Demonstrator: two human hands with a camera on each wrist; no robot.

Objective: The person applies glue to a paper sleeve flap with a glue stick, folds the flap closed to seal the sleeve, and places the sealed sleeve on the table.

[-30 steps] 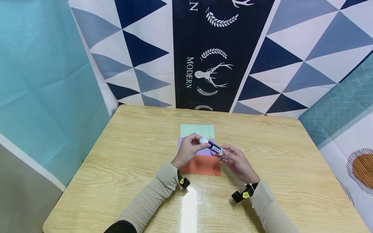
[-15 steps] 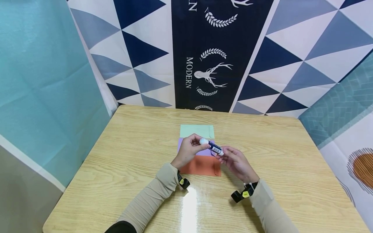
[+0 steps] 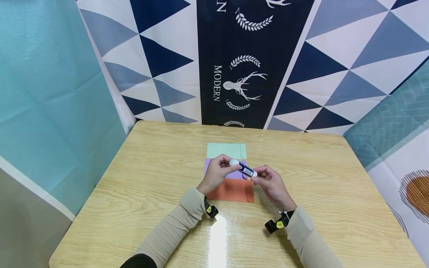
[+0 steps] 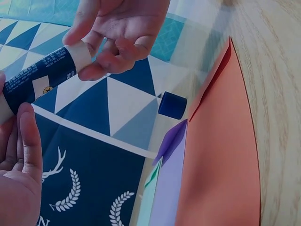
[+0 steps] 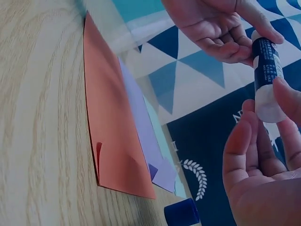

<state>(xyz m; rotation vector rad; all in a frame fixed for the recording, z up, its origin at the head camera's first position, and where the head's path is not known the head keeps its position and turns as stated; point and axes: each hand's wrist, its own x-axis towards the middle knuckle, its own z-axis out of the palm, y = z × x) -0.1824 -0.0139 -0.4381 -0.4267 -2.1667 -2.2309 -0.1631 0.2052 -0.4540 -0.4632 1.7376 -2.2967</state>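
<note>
A glue stick [image 3: 245, 170] with a dark blue label and white ends is held in the air over the envelopes. My left hand [image 3: 217, 172] pinches its left end between thumb and fingers. At the other white end, my right hand [image 3: 273, 186] grips with thumb and fingertips, seen closely in the right wrist view. Beneath lie an orange envelope [image 3: 231, 190], a purple envelope [image 3: 209, 165] partly covered by the left hand, and a mint green envelope [image 3: 224, 150]. A loose dark blue cap [image 4: 172, 105] stands on the table beside the envelopes' flap ends.
The wooden table [image 3: 151, 160] stretches around the envelopes. Behind it hangs a patterned cloth [image 3: 167, 67], and a teal sheet [image 3: 60, 93] hangs at the left. The purple flap [image 5: 164, 175] stands partly raised.
The right hand's fingers have shifted around the glue stick's white end, with the thumb now lower. The left hand has stayed almost still.
</note>
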